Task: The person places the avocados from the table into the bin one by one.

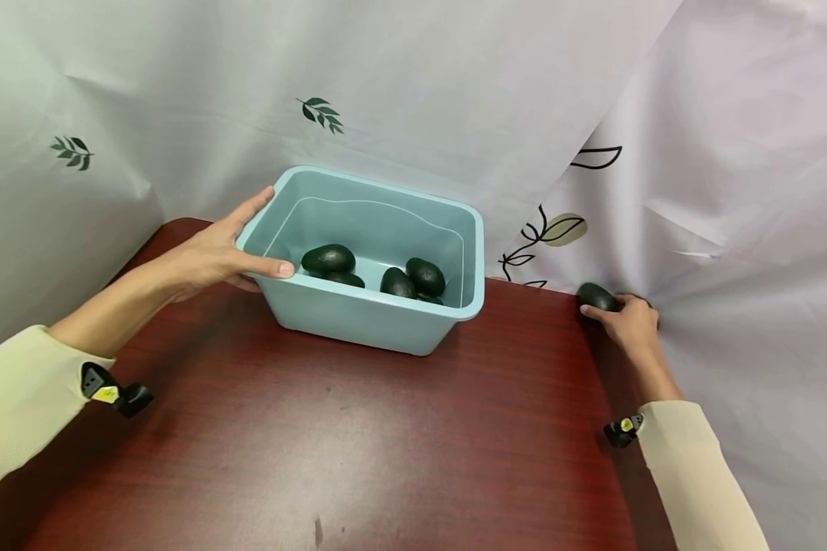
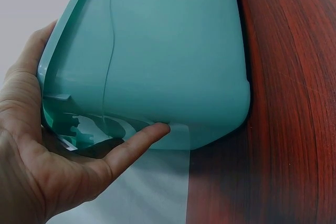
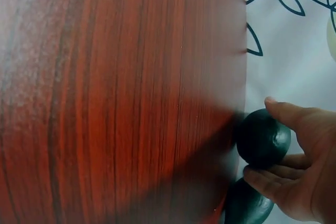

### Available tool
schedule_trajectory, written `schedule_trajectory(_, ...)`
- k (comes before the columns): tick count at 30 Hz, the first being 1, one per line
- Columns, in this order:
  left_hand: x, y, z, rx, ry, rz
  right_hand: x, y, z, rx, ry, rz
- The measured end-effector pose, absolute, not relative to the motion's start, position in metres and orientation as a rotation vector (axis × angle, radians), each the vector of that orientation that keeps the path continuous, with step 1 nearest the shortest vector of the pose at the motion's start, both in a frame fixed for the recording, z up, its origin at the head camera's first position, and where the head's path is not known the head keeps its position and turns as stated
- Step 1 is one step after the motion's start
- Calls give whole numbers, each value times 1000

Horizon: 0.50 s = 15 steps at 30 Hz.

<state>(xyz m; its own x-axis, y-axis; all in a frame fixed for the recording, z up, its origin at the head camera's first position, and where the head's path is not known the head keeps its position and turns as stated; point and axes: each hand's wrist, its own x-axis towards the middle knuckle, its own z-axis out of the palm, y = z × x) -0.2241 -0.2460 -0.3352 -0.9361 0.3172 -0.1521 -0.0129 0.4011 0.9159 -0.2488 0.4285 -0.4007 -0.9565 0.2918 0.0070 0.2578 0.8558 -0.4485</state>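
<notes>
My left hand [image 1: 210, 256] grips the left end of a light blue plastic bin [image 1: 358, 314], its thumb lying along the front rim. In the left wrist view the hand spans the corner of the bin [image 2: 173, 51]. Several dark green avocados [image 1: 328, 259] lie inside on the bin's floor. Over at the right edge of the table, my right hand [image 1: 635, 325] holds an avocado [image 1: 598, 297] between thumb and fingers. A second avocado [image 3: 248, 203] lies just beside those fingers in the right wrist view; the hand mostly hides it in the head view.
The bin stands toward the back of a dark red wood-grain table [image 1: 386, 436]. A pale cloth [image 1: 400, 92] with printed leaves hangs behind the table and along its right side, close to the right hand.
</notes>
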Motion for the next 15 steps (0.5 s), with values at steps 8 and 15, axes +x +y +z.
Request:
schedule_trajectory(8, -224, -248, -335, 270, 2358, 1553, -253, 431, -405, -419, -2933, 648)
schedule_trajectory(15, -225, -247, -335, 278, 2361, 1551, -244, 427, -402, -471, -2941, 704)
